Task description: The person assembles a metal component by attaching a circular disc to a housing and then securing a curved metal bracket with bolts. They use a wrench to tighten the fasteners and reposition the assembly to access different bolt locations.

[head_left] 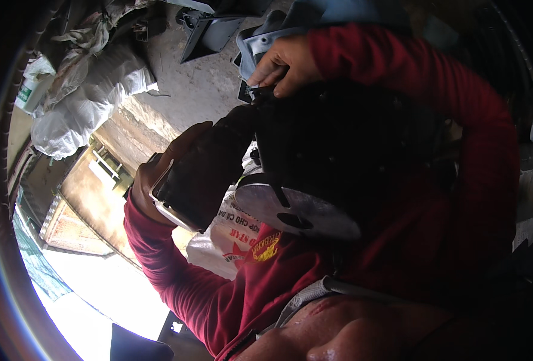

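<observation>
My left hand (pixel 148 183) is closed around a dark power tool that looks like a cordless drill (pixel 203 162). Its narrow end points up and right, to the edge of a large black box-like piece (pixel 351 138) in front of my chest. At that edge my right hand (pixel 290 63) has its fingers drawn together near the tool's tip; what they pinch is too small and dark to make out. A round grey metal disc (pixel 326 219) with dark slots shows at the black piece's lower side. Deep shadow hides most of the black piece's surface.
Angular dark metal parts (pixel 209 36) lie on the grey floor (pixel 179 78) at the top. White plastic sacks (pixel 92 99) and a white container with a green label (pixel 29 90) stand at the upper left. A printed sack (pixel 218 234) shows behind my left arm. Bright light enters at the lower left.
</observation>
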`<state>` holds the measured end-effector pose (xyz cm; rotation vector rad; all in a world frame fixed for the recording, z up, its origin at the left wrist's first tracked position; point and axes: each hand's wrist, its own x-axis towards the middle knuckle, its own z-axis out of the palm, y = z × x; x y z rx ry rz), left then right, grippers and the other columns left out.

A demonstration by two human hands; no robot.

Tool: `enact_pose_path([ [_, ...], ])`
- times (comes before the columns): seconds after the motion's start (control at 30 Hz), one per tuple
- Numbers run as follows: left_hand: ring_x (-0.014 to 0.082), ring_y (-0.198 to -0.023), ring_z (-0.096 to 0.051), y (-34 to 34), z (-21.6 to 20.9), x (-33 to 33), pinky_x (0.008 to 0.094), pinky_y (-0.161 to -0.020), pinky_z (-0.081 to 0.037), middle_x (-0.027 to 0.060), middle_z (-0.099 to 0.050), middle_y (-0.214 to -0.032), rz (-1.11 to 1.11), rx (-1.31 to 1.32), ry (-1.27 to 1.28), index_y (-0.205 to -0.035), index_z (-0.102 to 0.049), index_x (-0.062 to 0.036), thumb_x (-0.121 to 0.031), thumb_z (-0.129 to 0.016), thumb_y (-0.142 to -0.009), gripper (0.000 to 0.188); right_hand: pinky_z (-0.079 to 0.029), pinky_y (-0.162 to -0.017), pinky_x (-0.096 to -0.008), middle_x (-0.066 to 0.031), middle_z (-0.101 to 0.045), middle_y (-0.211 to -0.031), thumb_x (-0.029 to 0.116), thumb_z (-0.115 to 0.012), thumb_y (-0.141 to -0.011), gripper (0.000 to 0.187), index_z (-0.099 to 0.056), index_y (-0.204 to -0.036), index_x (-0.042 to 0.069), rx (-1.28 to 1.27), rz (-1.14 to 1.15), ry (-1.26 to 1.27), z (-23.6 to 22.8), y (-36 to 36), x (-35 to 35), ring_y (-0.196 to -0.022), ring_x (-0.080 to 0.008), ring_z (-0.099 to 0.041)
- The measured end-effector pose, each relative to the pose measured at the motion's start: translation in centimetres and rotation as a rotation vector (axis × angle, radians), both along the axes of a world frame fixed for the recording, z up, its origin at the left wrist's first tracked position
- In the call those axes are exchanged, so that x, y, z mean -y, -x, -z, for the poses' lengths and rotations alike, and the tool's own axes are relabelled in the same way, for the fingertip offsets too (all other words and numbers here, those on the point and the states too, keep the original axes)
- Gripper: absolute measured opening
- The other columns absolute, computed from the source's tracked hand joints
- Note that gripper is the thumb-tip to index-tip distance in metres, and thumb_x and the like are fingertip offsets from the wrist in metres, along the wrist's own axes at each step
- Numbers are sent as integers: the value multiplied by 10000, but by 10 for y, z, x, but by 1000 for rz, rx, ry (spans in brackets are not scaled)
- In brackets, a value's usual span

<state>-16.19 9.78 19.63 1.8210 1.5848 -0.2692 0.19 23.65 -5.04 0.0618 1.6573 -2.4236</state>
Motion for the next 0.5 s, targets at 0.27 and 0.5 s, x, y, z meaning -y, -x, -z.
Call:
enact_pose_path([
  [0.27,262,-933,-668,1,0,0,336,-861,-524,118,-658,-1120,46,-5,-11,-1267,-560,-71,-126,-733,-800,501,-471,-930,-281,-141,-635,-1245,-39,-595,-790,582,-513,-1356,74,-46,-76,-13,1,-1,-1,-1154,-151,-581],
  [0.5,270,-940,-666,7,6,-8,341,-876,-519,119,-659,-1116,108,-24,33,-1272,-554,-76,-126,-727,-805,501,-470,-930,-296,-161,-609,-1279,-1,-636,-813,643,-429,-1416,84,-78,-85,-32,16,12,0,-1114,-171,-599],
])
